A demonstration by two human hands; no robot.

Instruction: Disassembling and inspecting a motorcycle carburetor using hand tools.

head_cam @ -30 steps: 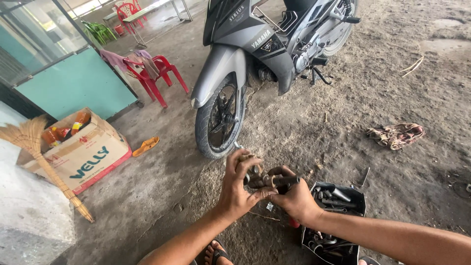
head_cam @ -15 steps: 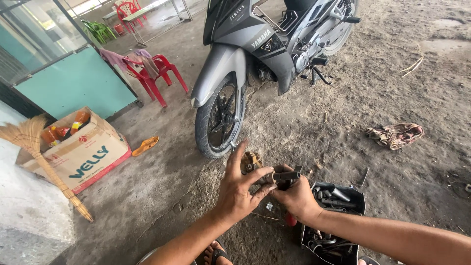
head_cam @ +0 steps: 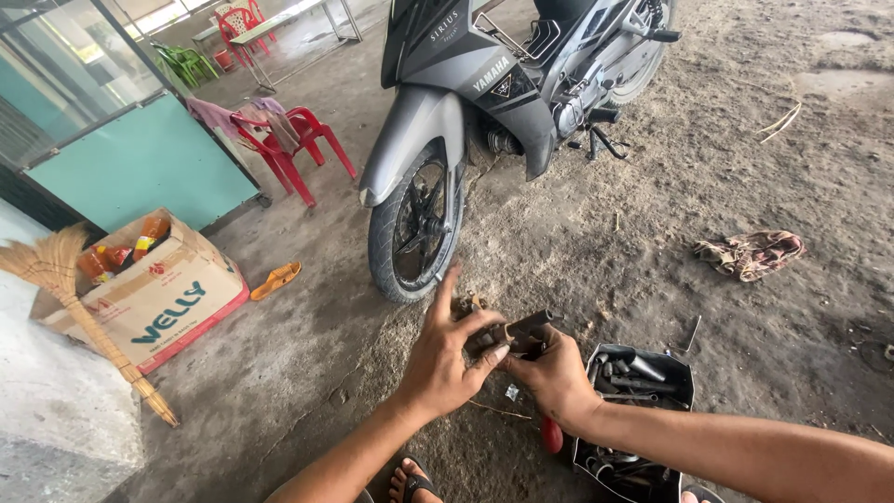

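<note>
A gray motorbike (head_cam: 503,102) stands on the dirt floor (head_cam: 652,233). A red plastic chair (head_cam: 289,149) with cloth on it stands to its left. Near a teal wall panel (head_cam: 140,168) sits a cardboard box (head_cam: 158,298) with bottles inside. A straw broom (head_cam: 84,307) leans by the box. An orange sandal (head_cam: 277,278) lies close by. A dirty rag (head_cam: 752,253) lies to the right. Green chairs (head_cam: 186,63) stand far back.
</note>
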